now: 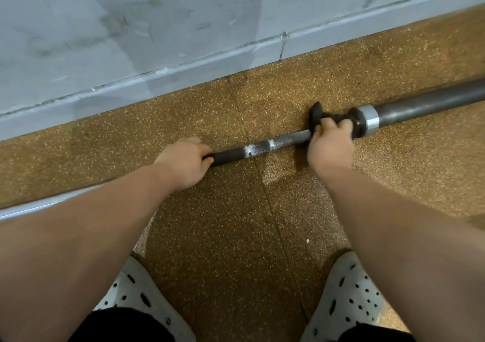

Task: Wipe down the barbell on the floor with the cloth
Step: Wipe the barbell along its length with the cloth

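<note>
the barbell [283, 140] lies on the speckled brown floor [236, 236], running from lower left up to the right, roughly parallel to the wall and near its skirting [183, 66]. its thin shaft shows knurled patches and bright rings, then meets a dark collar with a silver band [368, 120] before the thicker sleeve [425, 104] carries on out of view at the right. the dark cloth [318, 112] is bunched on the shaft just beside that collar. the right grip [331, 144] is clamped on the cloth, fingers curled over it and pressing it to the bar. the left grip [185, 163] is wrapped around the shaft further left, thumb and fingers closed on the bare metal, well apart from the right. both forearms reach down from the bottom of the view. below them are two white perforated clogs [349, 297] planted on the floor, either side of a seam in the mat, and the edge of black shorts [123, 326]. the wall [105, 26] is pale grey-blue with smudges.
</note>
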